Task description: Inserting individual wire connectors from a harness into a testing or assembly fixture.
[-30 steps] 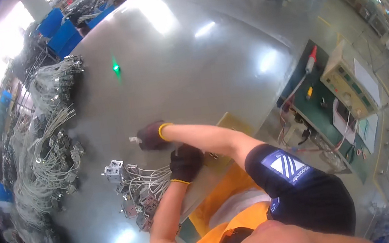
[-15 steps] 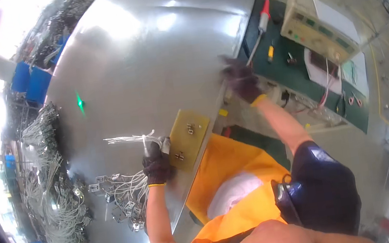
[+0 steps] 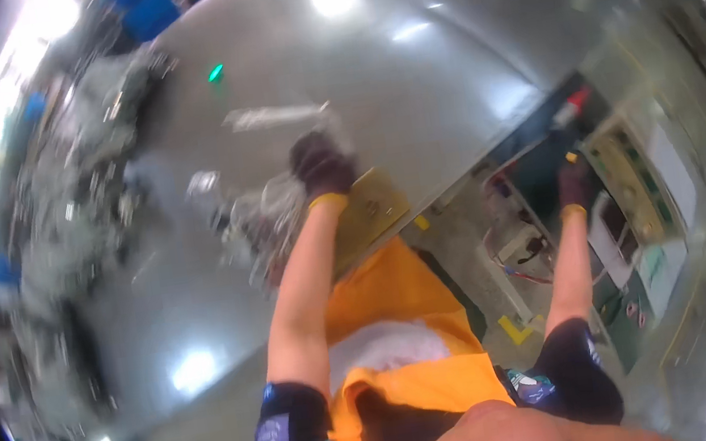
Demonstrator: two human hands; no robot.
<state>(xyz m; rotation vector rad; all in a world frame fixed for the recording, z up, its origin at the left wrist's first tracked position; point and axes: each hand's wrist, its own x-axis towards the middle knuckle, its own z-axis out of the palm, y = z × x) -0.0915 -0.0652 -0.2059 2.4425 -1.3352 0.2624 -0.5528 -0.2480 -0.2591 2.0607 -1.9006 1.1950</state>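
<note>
My left hand (image 3: pixel 323 166), in a dark glove with a yellow cuff, is closed on a bundle of white wires (image 3: pixel 277 116) above the metal table. Beneath and beside that hand lies a tan board (image 3: pixel 374 208) with small metal parts on it. My right hand (image 3: pixel 576 186), gloved the same way, reaches over the green mat (image 3: pixel 631 335). At its fingertips shows a small yellow tool (image 3: pixel 572 157); blur hides whether the fingers grip it. A red-tipped tool (image 3: pixel 574 105) lies just beyond. Loose white wires with metal connectors (image 3: pixel 268 223) lie left of my left forearm.
A beige instrument box (image 3: pixel 632 181) stands right of my right hand, with papers (image 3: pixel 671 162) by it. Large heaps of wired parts (image 3: pixel 72 215) line the table's left side. Blue bins (image 3: pixel 148 15) are at the far left. An orange apron (image 3: pixel 395 291) covers my front.
The whole view has turned and shifted. My right hand has moved from the table's edge onto the green mat, to the yellow tool. My left hand still holds the wire bundle.
</note>
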